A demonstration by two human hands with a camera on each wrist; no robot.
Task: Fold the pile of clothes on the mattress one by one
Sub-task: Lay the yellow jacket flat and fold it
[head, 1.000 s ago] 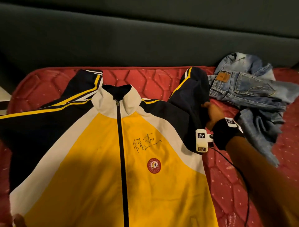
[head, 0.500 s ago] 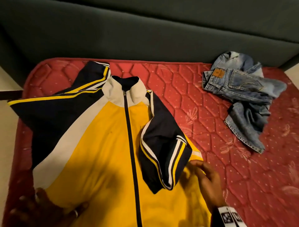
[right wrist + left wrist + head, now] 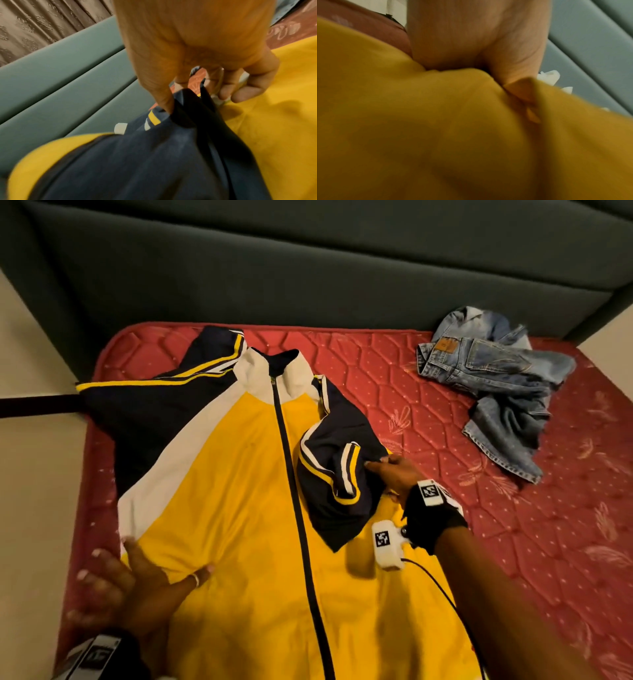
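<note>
A yellow, white and navy zip jacket [image 3: 239, 491] lies front-up on the red mattress [image 3: 428, 412]. Its right navy sleeve [image 3: 335, 474] is folded across the chest, cuff bunched. My right hand [image 3: 388, 472] pinches that sleeve's outer edge; in the right wrist view the right hand [image 3: 171, 104] nips the navy sleeve [image 3: 154, 155] with the other fingers curled. My left hand [image 3: 147, 570] presses flat with spread fingers on the jacket's lower left. The left wrist view shows the left hand [image 3: 479, 40] resting on yellow jacket cloth [image 3: 419, 128]. The left sleeve [image 3: 144, 402] is spread out.
Crumpled blue jeans [image 3: 496, 385] lie at the mattress's far right corner. A dark green padded headboard [image 3: 308, 268] runs along the far edge. Pale floor [image 3: 30, 474] shows to the left, where the left sleeve overhangs the mattress edge.
My right hand carried the right sleeve from beside the jeans over onto the chest, then moved up to pinch its outer edge. My left hand slid further onto the jacket.
</note>
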